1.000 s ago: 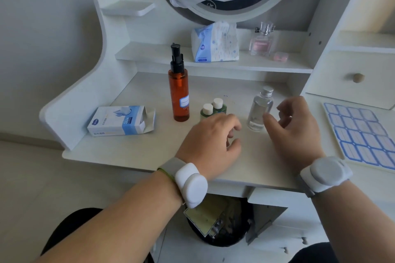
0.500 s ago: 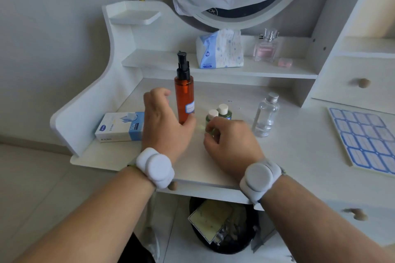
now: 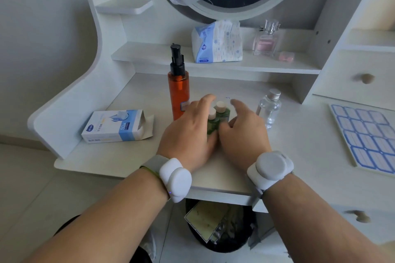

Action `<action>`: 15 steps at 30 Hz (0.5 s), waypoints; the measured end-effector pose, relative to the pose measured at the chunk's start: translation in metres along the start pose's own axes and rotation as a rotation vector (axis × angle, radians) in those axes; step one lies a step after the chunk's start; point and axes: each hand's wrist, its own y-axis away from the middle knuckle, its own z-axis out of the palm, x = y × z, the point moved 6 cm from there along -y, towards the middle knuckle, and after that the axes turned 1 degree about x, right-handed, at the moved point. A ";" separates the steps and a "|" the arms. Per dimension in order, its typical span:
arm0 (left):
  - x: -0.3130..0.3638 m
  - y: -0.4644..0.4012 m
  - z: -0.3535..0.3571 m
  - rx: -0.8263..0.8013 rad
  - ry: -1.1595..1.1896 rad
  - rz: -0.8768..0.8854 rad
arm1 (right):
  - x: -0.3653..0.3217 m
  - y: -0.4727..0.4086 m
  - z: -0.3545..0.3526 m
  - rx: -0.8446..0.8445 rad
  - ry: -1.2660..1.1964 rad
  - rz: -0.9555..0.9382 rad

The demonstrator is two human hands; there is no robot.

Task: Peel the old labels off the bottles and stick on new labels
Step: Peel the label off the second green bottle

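Two small green bottles with beige caps stand together mid-desk, the front one (image 3: 212, 124) and the rear one (image 3: 222, 113). My left hand (image 3: 188, 132) curls round the front bottle, thumb in front and fingers behind. From the right, my right hand (image 3: 243, 132) wraps the rear bottle, its thumb against the bottle's base and its blurred index finger past the cap. A tall orange pump bottle (image 3: 178, 94) with a small label stands just left of my hands. A clear bottle with a silver cap (image 3: 268, 109) stands to the right. A sheet of blue-bordered labels (image 3: 367, 134) lies at far right.
An open blue-and-white box (image 3: 115, 126) lies on the desk's left. The back shelf (image 3: 154, 57) holds a tissue pack (image 3: 217, 42) and a pink perfume bottle (image 3: 266, 40). Drawers with knobs are at right. A black bin (image 3: 220, 226) sits under the desk.
Both hands have moved in on the two green bottles. My left hand came away from the orange bottle, and my right hand reached further forward around the rear bottle.
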 end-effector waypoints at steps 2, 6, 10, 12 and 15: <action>-0.004 -0.005 0.004 -0.028 0.006 -0.056 | -0.001 -0.004 0.003 -0.038 0.033 -0.004; -0.011 -0.006 0.006 -0.040 0.030 -0.102 | 0.001 -0.010 0.003 -0.097 0.026 0.013; -0.007 -0.005 0.004 -0.028 0.013 -0.101 | 0.005 -0.010 -0.001 -0.059 -0.005 0.014; -0.005 -0.004 0.003 -0.019 0.008 -0.104 | 0.006 -0.005 -0.004 -0.026 -0.013 0.003; -0.004 -0.006 0.004 -0.018 -0.003 -0.129 | 0.008 0.002 -0.009 -0.012 -0.026 -0.026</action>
